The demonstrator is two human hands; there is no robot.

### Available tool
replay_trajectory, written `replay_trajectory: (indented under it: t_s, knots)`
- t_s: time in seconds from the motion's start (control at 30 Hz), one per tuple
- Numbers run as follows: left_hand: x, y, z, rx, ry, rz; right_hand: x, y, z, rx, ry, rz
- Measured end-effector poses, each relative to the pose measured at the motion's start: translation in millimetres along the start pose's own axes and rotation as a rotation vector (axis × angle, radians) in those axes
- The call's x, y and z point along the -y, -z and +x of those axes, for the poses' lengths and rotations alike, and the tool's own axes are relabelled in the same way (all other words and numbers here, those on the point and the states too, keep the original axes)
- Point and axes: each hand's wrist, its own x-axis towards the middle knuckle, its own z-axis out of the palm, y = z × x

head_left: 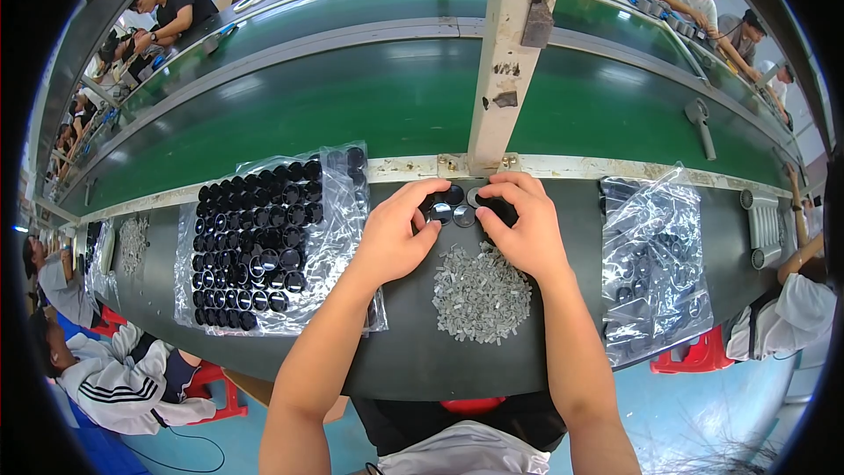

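Observation:
Several round black caps (pixel 463 215) lie together on the dark table between my hands, a few showing shiny or greyish faces. My left hand (pixel 397 230) curls around the left side of this group, with thumb and forefinger at a cap. From the other side, my right hand (pixel 525 227) bends its fingers around dark caps, partly hidden under the palm. Just below the caps is a heap of small grey clip-like pieces (pixel 482 295). Left of my left arm, rows of black caps (pixel 255 242) lie on a clear plastic bag (pixel 338 277).
A clear bag with dark pieces (pixel 655 264) lies on the right, near ribbed grey cylinders (pixel 763 229). A pale post (pixel 505 79) rises at the table's far edge, before a green conveyor belt (pixel 352 97) carrying a grey handled tool (pixel 701 127). Other people sit around.

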Motion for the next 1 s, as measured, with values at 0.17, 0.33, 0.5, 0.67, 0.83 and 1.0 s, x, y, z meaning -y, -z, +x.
replay_trajectory:
  t_s: [0.17,0.33,0.5,0.67,0.83,1.0]
  knots:
    - [0.3,0.0,0.0,0.002,-0.003,-0.004,-1.3,-1.5,-1.3,0.011,-0.001,-0.026]
    - [0.2,-2.2,-0.4,-0.003,-0.008,0.029,1.6,-0.8,-1.7,0.044,-0.008,-0.04]
    - [-1.8,-3.8,-0.1,-0.034,-0.04,0.045,2.8,-1.8,-4.5,0.09,0.008,-0.074]
    - [-3.2,-7.9,-0.8,-0.075,-0.068,0.085,9.3,-4.1,-7.0,0.174,0.012,-0.095]
    - [-2.3,-8.8,-1.3,-0.094,-0.084,0.118,11.7,-3.5,-7.0,0.203,0.014,-0.106]
    - [-4.0,-7.9,-0.6,-0.079,-0.069,0.124,10.8,0.3,-6.9,0.22,0.02,-0.094]
